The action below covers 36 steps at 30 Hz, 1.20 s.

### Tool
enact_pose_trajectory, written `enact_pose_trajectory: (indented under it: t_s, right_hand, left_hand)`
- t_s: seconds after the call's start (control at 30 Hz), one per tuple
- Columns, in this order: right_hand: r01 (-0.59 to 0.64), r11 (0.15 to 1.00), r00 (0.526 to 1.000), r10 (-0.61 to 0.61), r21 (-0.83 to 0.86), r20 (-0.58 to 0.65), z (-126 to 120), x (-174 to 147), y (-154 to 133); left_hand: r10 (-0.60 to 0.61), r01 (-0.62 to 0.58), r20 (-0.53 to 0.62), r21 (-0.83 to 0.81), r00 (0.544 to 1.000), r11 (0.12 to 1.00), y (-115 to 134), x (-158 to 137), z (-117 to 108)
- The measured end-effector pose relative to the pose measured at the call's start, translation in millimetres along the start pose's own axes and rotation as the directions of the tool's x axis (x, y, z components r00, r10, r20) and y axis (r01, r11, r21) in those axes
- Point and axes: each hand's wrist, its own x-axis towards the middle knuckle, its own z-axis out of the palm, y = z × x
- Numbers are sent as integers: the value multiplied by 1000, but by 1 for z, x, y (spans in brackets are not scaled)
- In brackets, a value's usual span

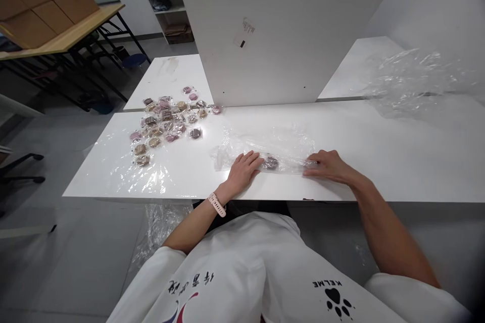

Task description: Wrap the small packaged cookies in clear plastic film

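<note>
A sheet of clear plastic wrap (261,141) lies crumpled on the white table in front of me. On or under its near edge sits a dark round piece (271,162), like a cookie; the film's glare hides which. My left hand (244,169), with a pale pink wristband, rests flat on the film just left of the piece, fingers stretched out. At the film's right end my right hand (329,166) has its thumb and fingers closed on the edge of the plastic wrap.
Several individually wrapped round pieces (166,116), pink, brown and tan, lie spread at the table's left. A heap of clear plastic film (420,81) sits at the right. A white upright panel (273,35) stands along the back edge. More film (162,227) hangs below the near edge.
</note>
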Motion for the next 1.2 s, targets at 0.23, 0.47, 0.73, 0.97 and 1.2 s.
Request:
enact_pose_trajectory:
  t_s: [0.23, 0.47, 0.73, 0.97, 1.2]
  right_hand:
    - [-416, 901, 754, 266, -122, -601, -23, -21, 18]
    - [311, 948, 889, -315, -66, -333, 44, 9, -85]
    - [-27, 981, 998, 38, 193, -55, 33, 67, -67]
    - [-81, 972, 965, 21, -221, -260, 28, 68, -97]
    - [293, 918, 909, -355, -268, -219, 84, 59, -125]
  left_hand:
    - [-26, 28, 34, -49, 999, 998, 0, 8, -4]
    - [-119, 142, 132, -184, 984, 973, -1, 19, -28]
    - [-328, 424, 385, -195, 862, 885, -58, 58, -63]
    - [-396, 370, -281, -141, 874, 918, -48, 33, -61]
    - [-894, 200, 170, -975, 416, -92, 4, -46, -48]
